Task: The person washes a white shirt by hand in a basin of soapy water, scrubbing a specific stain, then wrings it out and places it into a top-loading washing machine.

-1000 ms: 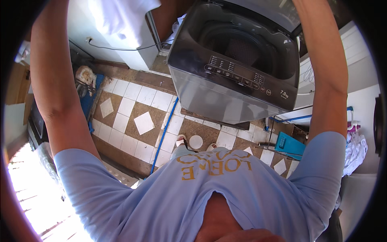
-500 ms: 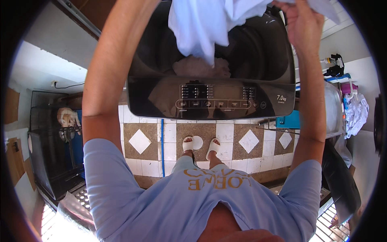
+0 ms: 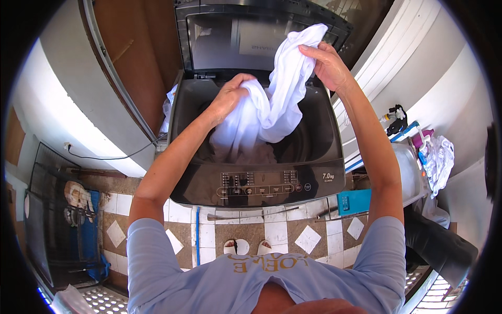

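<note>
A white cloth (image 3: 293, 78) hangs between both hands above a dark washing machine (image 3: 337, 167), its lower folds dropping through the opening into the tub (image 3: 314, 138). The left grip (image 3: 230, 98) is clenched on a bunch of the cloth over the left part of the opening. The right grip (image 3: 330, 68) pinches it between thumb and fingers, higher up and to the right, so that one end rises in front of the raised lid (image 3: 222, 44).

Low in the tub, near the control panel (image 3: 261, 182), lies pale fabric (image 3: 257, 154); whether it belongs to the same cloth or is a separate piece, I cannot tell. The rest of the tub is in shadow.

To the right, a white plastic bag (image 3: 440, 163) hangs beside a grey sink (image 3: 409, 170); its contents are hidden. A teal dustpan (image 3: 353, 203) is below, near the machine's front right corner. A blue hose (image 3: 198, 238) runs across the tiled floor (image 3: 238, 230).
</note>
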`<state>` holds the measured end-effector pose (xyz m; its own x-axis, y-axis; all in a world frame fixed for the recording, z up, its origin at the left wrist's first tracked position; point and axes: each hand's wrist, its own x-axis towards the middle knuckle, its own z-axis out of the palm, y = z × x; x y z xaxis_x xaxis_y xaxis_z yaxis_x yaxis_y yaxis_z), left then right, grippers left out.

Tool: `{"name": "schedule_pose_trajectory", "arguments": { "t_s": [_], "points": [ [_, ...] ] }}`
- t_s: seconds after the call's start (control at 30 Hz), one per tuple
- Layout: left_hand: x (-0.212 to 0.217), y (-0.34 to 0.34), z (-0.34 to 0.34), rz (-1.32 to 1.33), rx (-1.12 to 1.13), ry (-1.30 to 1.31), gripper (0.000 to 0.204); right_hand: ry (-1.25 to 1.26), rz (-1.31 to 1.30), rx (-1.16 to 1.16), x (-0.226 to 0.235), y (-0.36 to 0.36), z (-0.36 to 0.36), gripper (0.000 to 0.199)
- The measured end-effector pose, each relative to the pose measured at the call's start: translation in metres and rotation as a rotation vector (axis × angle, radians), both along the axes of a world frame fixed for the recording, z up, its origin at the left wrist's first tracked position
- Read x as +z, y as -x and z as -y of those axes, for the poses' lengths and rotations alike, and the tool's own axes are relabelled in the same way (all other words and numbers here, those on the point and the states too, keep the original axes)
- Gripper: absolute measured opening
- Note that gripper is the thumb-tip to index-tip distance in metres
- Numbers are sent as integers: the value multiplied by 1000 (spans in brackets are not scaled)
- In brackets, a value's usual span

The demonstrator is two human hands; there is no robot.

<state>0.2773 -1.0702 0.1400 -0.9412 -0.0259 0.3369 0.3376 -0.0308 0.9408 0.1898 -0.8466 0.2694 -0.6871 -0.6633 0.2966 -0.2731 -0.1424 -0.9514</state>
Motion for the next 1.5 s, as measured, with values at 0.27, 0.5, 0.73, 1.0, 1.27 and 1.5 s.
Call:
{"name": "schedule_pose_trajectory", "arguments": {
  "t_s": [0.27, 0.5, 0.73, 1.0, 1.27, 1.5],
  "points": [
    [52, 3, -40, -117, -69, -25, 56, 89, 279, 225, 30, 24, -4, 42],
    [50, -19, 3, 17, 219, -172, 51, 175, 245, 179, 28, 71, -55, 48],
    [58, -44, 32, -192, -93, 183, 43, 184, 241, 360, 21, 108, -55, 47],
    [81, 41, -38, -334, 328, 195, 42, -121, -53, 570, 39, 90, 10, 40],
    [119, 80, -25, -70, -113, 206, 42, 3, -555, -31, 13, 79, 9, 35],
    [169, 74, -64, -128, -75, -22, 29, -148, -794, -629, -141, 13, -4, 62]
  ]
}}
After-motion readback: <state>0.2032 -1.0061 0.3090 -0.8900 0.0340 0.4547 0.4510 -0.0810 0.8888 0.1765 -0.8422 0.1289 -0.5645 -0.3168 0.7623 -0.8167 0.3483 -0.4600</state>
